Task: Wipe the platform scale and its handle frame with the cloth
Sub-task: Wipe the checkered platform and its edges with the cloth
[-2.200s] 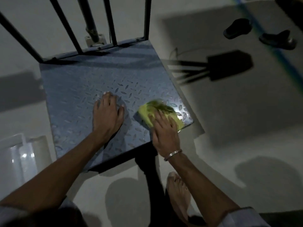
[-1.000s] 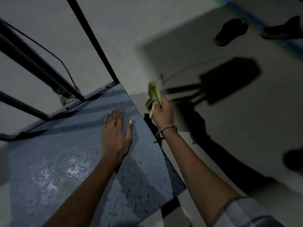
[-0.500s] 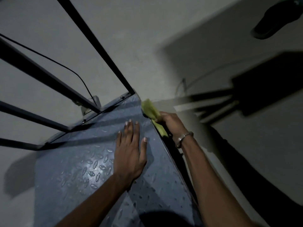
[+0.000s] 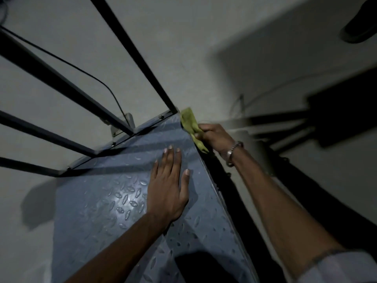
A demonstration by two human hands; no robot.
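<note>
Sleeve [image 4: 344, 266] cloth is showing nearest, at the bottom right, where the right arm is reaching forward along the outside of the scale [image 4: 114, 201]. Nearer the middle, the left hand [image 4: 168, 186] is lying flat on the patterned metal deck, fingers [image 4: 170, 160] spread only a little and holding nothing; it is pressing palm-down, and to judge by that it is serving as a brace. Just right of those fingertips and a little beyond them, the right hand [image 4: 216, 135] is closing around the cloth [image 4: 191, 127], thumb and fingers pinching its lower half while the loose upper end is sticking out past the knuckles against the deck's right edge, close to the far corner. A bracelet [image 4: 232, 152] is sitting on that wrist. The cloth is looking thin, limp and light, so it should fold wherever it is pressed; bunching it in the palm, as here, is giving a firm pad for a narrow edge. The deck is looking stiff, heavy and faintly glossy, likely a bit slick under a flat palm. Beyond the fingertips, the handle frame [image 4: 130, 48] is rising from the far edge as thin dark bars, rigid and easy to wrap the cloth around. A thin cable [image 4: 89, 75] is hanging behind the bars, and a dark shoe [image 4: 359, 29] is lying on the floor [image 4: 204, 37] well beyond.
</note>
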